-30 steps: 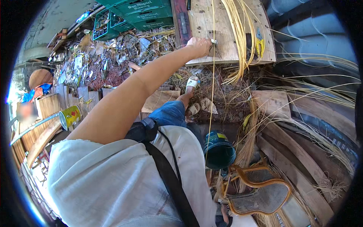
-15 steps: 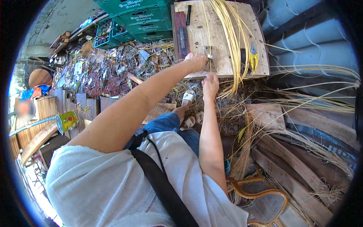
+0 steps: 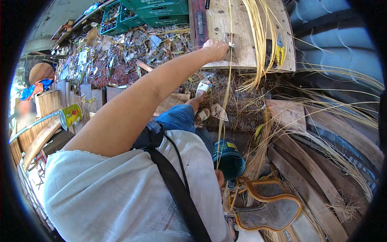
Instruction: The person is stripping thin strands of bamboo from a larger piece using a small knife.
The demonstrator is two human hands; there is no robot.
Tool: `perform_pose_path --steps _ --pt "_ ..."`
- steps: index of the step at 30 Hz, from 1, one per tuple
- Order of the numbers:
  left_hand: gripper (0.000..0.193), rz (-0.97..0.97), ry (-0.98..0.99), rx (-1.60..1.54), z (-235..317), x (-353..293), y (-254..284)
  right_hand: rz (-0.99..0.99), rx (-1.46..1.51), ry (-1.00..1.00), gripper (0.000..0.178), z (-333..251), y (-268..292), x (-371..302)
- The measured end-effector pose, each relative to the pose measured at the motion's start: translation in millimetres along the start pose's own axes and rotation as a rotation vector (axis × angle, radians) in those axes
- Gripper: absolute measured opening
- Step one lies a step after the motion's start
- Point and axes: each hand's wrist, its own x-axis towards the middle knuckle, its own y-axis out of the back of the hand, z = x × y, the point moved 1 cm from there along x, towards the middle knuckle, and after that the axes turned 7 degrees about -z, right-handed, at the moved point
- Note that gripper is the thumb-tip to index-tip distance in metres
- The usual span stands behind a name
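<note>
At the bench [image 3: 219, 26], the left hand [image 3: 217, 50] is curled up beside the cane strip [image 3: 227, 92]. In front of the bench, the strip reaches the right hand [image 3: 219, 177]; its grip I can't tell.

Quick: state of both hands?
Left hand: curled closed over the board; contents hidden.
Right hand: mostly hidden, strip running toward it; grip can't be told.

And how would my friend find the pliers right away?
Look for the wooden board at the top. Near its right edge, right of the bundle of cane strips, lie the pliers. Bright yellow handles set them apart from the black object beside them.
</note>
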Motion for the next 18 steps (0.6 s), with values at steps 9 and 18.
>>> perform_pose_path --steps 9,18 --pt "0.036 -0.151 -0.025 -0.006 15.1 -11.5 19.3 -0.023 -0.47 0.563 0.046 -308.6 -61.8 301.7" --pt "0.032 -0.057 -0.061 -0.059 15.9 -7.0 11.8 0.146 0.067 0.437 0.02 -338.2 -91.5 327.1"
